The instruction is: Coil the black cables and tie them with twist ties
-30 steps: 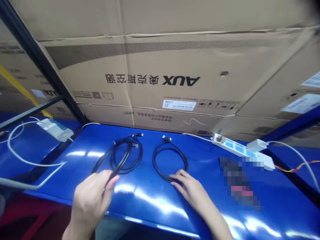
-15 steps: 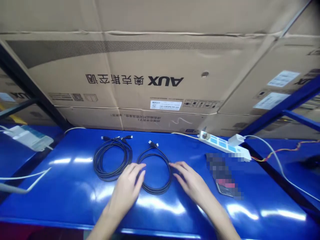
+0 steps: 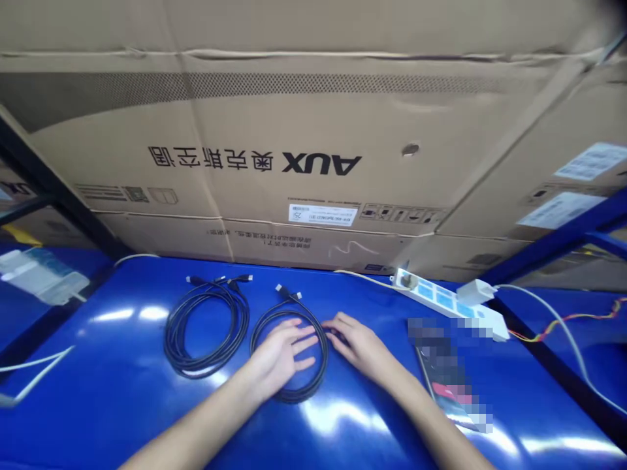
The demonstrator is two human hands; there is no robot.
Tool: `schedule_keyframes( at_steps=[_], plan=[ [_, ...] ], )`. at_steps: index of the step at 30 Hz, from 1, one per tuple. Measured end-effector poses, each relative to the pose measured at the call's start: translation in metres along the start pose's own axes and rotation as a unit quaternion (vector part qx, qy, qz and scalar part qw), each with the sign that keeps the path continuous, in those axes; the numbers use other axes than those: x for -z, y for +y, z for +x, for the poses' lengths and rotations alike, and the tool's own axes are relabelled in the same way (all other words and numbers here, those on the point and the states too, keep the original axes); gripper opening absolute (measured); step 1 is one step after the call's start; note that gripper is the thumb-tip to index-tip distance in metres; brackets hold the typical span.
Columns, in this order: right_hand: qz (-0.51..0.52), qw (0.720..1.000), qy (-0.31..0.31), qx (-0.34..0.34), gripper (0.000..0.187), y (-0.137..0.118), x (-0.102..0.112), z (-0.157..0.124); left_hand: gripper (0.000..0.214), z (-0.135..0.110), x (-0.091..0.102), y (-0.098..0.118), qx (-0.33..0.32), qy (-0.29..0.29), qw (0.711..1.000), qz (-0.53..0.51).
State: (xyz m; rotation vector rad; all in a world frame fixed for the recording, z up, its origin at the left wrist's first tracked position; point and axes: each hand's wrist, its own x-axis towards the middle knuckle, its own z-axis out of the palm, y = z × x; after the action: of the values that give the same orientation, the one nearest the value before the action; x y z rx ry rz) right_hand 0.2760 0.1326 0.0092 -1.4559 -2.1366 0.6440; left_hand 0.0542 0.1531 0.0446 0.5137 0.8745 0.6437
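Two coiled black cables lie on the blue table [image 3: 122, 391]. The left coil [image 3: 206, 326] lies flat by itself, its plugs pointing to the back. My left hand [image 3: 279, 352] rests flat, fingers spread, inside the right coil [image 3: 313, 372]. My right hand [image 3: 357, 346] lies open on that coil's right side, its fingertips touching the cable. Neither hand grips anything.
Large AUX cardboard boxes [image 3: 313, 150] wall off the back of the table. A white power strip [image 3: 445, 300] with a plugged-in adapter lies at the back right, a phone-like flat object [image 3: 450, 385] in front of it. White cables trail at the far left and right.
My left hand let go of the left coil, which now lies flat, and moved right onto the right coil. My right hand stayed at the right coil.
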Motion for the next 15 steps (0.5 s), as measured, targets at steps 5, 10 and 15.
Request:
schedule_keyframes(
  at_steps=[5,10,15],
  plan=[
    [0.090,0.995,0.040,-0.006,0.031,-0.015,0.001,0.001,0.037,0.004,0.008,0.003,-0.010,0.010,1.000,-0.018],
    [0.210,0.977,0.020,-0.028,0.029,-0.039,-0.004,0.004,0.038,0.009,0.005,-0.007,-0.070,0.027,0.996,0.038],
    [0.290,0.953,0.048,-0.072,0.026,-0.042,-0.021,0.008,0.046,0.012,0.004,-0.004,-0.121,0.035,0.991,0.045]
  ],
)
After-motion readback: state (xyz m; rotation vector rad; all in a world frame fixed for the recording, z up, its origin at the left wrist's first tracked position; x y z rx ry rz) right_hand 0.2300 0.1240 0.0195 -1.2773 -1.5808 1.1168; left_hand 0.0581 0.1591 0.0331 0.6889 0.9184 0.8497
